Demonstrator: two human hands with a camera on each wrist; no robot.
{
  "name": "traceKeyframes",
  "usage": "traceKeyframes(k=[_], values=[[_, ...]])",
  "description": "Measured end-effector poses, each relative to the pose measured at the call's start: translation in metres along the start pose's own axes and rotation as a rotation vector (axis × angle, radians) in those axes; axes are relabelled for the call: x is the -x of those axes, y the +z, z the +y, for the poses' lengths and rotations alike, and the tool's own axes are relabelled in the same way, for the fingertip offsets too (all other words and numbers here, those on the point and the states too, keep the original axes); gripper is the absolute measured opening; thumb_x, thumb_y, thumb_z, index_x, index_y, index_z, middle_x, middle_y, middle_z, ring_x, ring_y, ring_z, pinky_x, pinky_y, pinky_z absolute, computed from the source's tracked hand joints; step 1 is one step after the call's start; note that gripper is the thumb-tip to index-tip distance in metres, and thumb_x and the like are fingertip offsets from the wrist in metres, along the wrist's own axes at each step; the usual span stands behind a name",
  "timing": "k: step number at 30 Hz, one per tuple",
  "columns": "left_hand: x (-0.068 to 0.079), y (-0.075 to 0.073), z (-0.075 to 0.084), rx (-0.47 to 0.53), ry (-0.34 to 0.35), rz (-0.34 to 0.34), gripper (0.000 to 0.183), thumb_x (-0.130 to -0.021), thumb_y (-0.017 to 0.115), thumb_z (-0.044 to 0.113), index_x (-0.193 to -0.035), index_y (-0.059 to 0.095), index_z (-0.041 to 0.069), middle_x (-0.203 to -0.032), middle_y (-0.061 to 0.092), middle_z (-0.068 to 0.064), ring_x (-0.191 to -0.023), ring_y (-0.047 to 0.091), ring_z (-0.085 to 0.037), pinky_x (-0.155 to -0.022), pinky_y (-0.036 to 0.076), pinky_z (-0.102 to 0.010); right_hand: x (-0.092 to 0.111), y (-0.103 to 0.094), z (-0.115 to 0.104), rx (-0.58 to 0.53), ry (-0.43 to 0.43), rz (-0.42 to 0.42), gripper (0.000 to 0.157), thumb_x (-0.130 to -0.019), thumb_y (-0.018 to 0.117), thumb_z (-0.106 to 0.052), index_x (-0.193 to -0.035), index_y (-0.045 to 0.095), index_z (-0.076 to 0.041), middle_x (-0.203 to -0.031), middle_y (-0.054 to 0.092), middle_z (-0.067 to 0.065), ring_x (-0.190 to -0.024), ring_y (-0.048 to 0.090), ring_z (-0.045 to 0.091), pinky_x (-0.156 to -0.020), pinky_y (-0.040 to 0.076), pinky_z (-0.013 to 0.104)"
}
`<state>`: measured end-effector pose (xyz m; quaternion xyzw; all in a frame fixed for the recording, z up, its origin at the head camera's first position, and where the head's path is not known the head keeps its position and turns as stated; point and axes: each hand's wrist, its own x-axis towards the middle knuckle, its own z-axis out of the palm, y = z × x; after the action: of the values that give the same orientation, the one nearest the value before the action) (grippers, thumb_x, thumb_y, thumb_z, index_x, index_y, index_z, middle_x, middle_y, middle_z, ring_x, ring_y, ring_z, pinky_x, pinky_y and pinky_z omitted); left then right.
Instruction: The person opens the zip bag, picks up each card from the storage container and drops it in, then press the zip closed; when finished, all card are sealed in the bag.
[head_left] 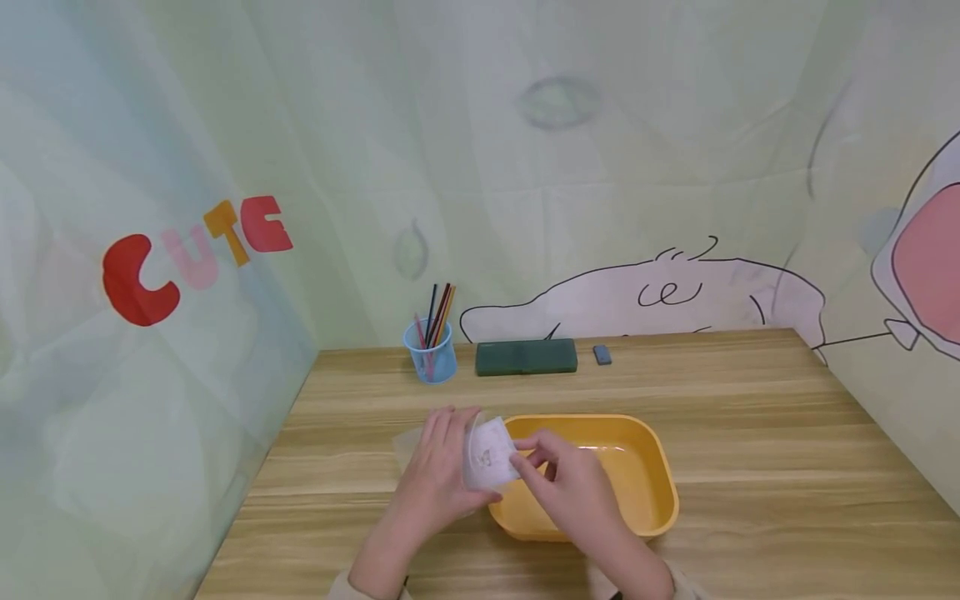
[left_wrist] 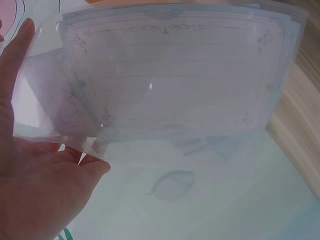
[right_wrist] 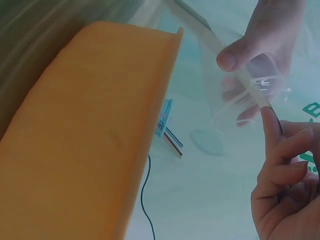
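A clear plastic bag (head_left: 406, 445) is in my left hand (head_left: 435, 468), its fingers along one side and the thumb on the other. Inside it lies a stack of note paper (left_wrist: 170, 75), lined and edged with an ornate border in the left wrist view. One end of the paper shows at the bag's mouth in the head view, facing right. There my right hand (head_left: 576, 487) pinches the paper's edge between thumb and forefinger, the other fingers curled in. Both hands are above the left part of an orange-yellow plastic tray (head_left: 663, 467).
Toward the back of the wooden table (head_left: 772, 417) stands a blue cup (head_left: 433, 367) of coloured pencils. Beside it lie a dark green pencil case (head_left: 527, 357) and a small blue-grey eraser (head_left: 602, 355). A printed curtain (head_left: 480, 225) closes off the back and sides.
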<state>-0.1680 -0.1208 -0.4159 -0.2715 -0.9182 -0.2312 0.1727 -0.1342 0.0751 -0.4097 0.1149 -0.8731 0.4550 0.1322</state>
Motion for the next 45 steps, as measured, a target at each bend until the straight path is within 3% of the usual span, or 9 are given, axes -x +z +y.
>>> traceKeyframes(k=[17, 32, 39, 42, 45], values=[[0.002, 0.004, 0.003, -0.007, 0.018, -0.010, 0.105, -0.051, 0.094, 0.041, -0.134, 0.044, 0.001, -0.120, 0.051, -0.013, -0.117, 0.040, -0.029, -0.099, 0.042, -0.041, 0.002, 0.013, 0.000, 0.058, -0.061, -0.054, 0.012, -0.090, 0.068, -0.030, -0.101, 0.070, -0.026, -0.074, 0.060, -0.018, -0.044, 0.041, 0.001, -0.039, 0.039, 0.021], [0.003, 0.005, 0.002, -0.012, 0.016, -0.027, 0.105, -0.052, 0.093, 0.044, -0.135, 0.043, 0.003, -0.124, 0.051, -0.012, -0.121, 0.040, -0.029, -0.103, 0.038, -0.041, 0.002, 0.013, -0.001, 0.072, -0.083, -0.074, 0.017, -0.090, 0.068, -0.028, -0.105, 0.075, -0.022, -0.085, 0.066, -0.015, -0.043, 0.039, -0.001, -0.040, 0.038, 0.020], [-0.001, 0.000, 0.003, -0.026, -0.009, 0.071, 0.106, -0.050, 0.094, 0.041, -0.136, 0.042, 0.007, -0.123, 0.049, -0.013, -0.116, 0.042, -0.029, -0.093, 0.047, -0.044, -0.001, -0.007, 0.002, -0.007, 0.039, -0.028, 0.025, -0.088, 0.065, -0.046, -0.110, 0.069, -0.035, -0.089, 0.059, -0.019, -0.050, 0.047, 0.007, -0.044, 0.043, 0.023], [-0.003, -0.006, 0.008, 0.001, -0.006, 0.166, 0.109, -0.049, 0.095, 0.040, -0.138, 0.040, 0.007, -0.125, 0.047, -0.015, -0.117, 0.041, -0.030, -0.090, 0.048, -0.047, -0.002, -0.018, 0.005, -0.078, 0.066, -0.047, 0.033, -0.084, 0.069, -0.048, -0.115, 0.066, -0.034, -0.093, 0.059, -0.015, -0.055, 0.050, 0.010, -0.045, 0.044, 0.024], [-0.007, -0.011, 0.017, 0.042, 0.043, 0.272, 0.112, -0.048, 0.096, 0.039, -0.138, 0.039, 0.004, -0.127, 0.046, -0.017, -0.121, 0.040, -0.032, -0.095, 0.044, -0.048, -0.001, -0.026, 0.005, -0.109, 0.039, -0.091, 0.046, -0.081, 0.071, -0.051, -0.123, 0.061, -0.034, -0.102, 0.058, -0.013, -0.067, 0.054, 0.011, -0.051, 0.047, 0.025]])
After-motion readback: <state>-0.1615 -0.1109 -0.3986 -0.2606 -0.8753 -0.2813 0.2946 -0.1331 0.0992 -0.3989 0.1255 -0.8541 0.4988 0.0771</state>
